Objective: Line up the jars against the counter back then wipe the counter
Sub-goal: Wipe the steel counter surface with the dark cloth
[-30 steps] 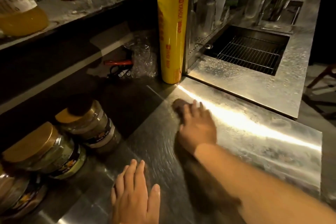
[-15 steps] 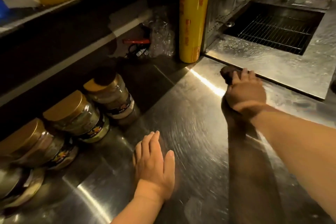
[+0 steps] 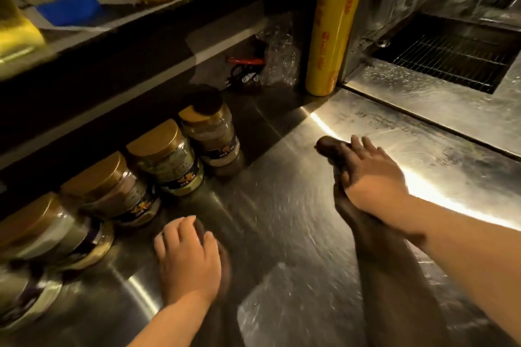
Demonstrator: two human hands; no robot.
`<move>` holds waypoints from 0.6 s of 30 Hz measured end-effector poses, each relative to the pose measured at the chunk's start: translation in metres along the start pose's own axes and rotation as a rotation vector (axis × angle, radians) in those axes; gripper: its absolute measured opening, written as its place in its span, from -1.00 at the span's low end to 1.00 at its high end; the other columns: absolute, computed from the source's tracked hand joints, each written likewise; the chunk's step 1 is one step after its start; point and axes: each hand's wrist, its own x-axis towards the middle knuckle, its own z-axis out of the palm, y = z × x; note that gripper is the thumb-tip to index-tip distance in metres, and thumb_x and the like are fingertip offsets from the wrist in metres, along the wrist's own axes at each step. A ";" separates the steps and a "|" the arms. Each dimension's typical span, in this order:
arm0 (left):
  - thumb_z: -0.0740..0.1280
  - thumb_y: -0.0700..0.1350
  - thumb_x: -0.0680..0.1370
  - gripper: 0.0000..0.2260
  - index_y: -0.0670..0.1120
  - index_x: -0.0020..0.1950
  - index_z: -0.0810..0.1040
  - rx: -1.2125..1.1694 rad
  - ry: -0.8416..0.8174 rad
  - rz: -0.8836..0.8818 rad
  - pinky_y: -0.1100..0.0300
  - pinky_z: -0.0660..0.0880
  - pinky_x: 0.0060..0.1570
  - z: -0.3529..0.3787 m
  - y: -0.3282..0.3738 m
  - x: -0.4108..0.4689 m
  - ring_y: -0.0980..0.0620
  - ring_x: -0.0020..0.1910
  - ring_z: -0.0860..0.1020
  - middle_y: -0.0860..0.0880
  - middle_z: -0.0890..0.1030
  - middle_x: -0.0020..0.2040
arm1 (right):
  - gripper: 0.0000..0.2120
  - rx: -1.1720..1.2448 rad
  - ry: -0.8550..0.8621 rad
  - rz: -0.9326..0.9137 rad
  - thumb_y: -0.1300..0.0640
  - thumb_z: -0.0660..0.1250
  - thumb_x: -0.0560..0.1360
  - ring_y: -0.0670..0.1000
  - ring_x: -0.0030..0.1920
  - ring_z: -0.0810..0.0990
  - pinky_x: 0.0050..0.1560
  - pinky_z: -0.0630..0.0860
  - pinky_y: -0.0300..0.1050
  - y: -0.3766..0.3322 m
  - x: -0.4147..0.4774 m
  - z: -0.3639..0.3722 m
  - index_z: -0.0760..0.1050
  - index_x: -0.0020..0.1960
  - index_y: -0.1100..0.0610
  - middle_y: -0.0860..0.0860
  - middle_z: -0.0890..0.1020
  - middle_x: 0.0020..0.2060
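Wiping leftward since a moment ago, right hand (image 3: 369, 175) presses a dark cloth (image 3: 327, 145) flat-palmed on the counter (image 3: 282, 205) while left hand (image 3: 189, 259) braces open.

Cloth (image 3: 324, 145) mostly hidden under right hand (image 3: 369, 177); only dark tip shows past fingers. Jar labels (image 3: 187, 179) too blurred to read. Jars nearest left edge, left of left hand (image 3: 187, 259), smeared and cut off by frame. Yellow roll (image 3: 335, 22) top cut off. Small items (image 3: 248, 76) left of roll unclear.
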 end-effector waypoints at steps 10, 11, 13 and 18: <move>0.14 0.09 0.50 -0.52 -0.15 0.32 0.46 -0.264 0.046 0.042 -0.13 0.34 0.16 -0.003 -0.008 0.001 -0.22 0.13 0.39 -0.21 0.47 0.23 | -0.37 0.045 -0.106 -0.957 -0.07 0.11 0.53 0.01 0.60 -0.12 0.56 -0.09 0.04 -0.149 -0.107 0.029 0.15 0.59 -0.08 0.01 0.07 0.62; 0.14 0.09 0.50 -0.53 -0.14 0.31 0.46 -0.269 0.045 0.060 -0.13 0.35 0.15 -0.003 -0.007 0.001 -0.21 0.12 0.40 -0.20 0.48 0.22 | -0.41 0.067 -0.091 -0.956 -0.05 0.12 0.55 -0.01 0.60 -0.09 0.56 -0.09 0.01 -0.116 -0.106 0.026 0.17 0.58 -0.11 -0.03 0.09 0.61; 0.13 0.08 0.51 -0.53 -0.14 0.30 0.46 -0.275 0.031 0.078 -0.14 0.36 0.15 -0.002 -0.006 0.000 -0.20 0.12 0.40 -0.20 0.48 0.22 | -0.39 0.079 -0.054 -0.781 0.02 0.19 0.59 -0.04 0.60 -0.07 0.57 -0.08 -0.01 -0.041 -0.081 0.011 0.10 0.59 -0.18 -0.10 0.05 0.60; 0.14 0.07 0.50 -0.55 -0.17 0.27 0.46 -0.291 0.026 0.088 -0.20 0.40 0.13 0.003 -0.005 0.001 -0.21 0.12 0.39 -0.21 0.48 0.21 | -0.40 0.044 -0.022 0.099 -0.05 0.04 0.61 0.06 0.60 -0.07 0.56 0.00 0.09 0.050 0.011 -0.011 -0.02 0.62 -0.13 -0.04 0.02 0.62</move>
